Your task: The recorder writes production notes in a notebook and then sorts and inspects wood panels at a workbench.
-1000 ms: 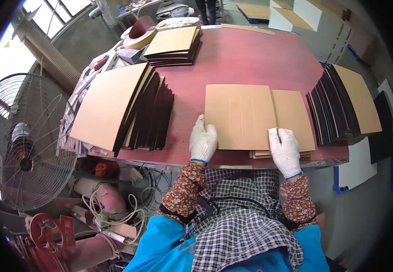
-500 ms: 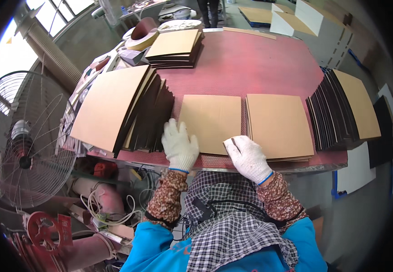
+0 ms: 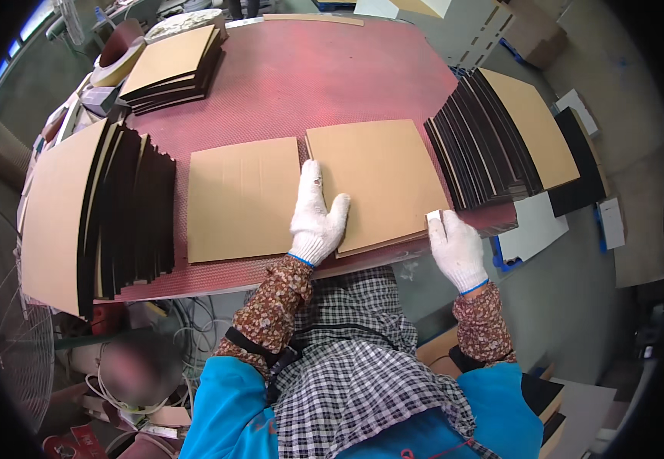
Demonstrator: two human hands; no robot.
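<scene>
My left hand (image 3: 317, 218), in a white knit glove, rests on the left edge of a low stack of tan cardboard sheets (image 3: 382, 180). Its fingers are stretched out and the thumb stands apart. At that stack's near right corner is my right hand (image 3: 458, 249), also gloved. Between its fingertips it pinches a small pale piece (image 3: 434, 216), too small to name. To the left of the stack lies another flat tan cardboard sheet (image 3: 244, 199), which neither hand touches.
On the left of the red table (image 3: 309, 69) leans a thick row of dark-edged boards (image 3: 60, 214); a similar row (image 3: 527, 130) stands at right. A smaller board pile (image 3: 171, 61) lies at the far left. A wire fan (image 3: 22, 321) is beyond the left edge.
The view has swung to the right. My left hand has moved from the left sheet to the right stack's left edge. My right hand has gone from that stack's left corner to its right corner.
</scene>
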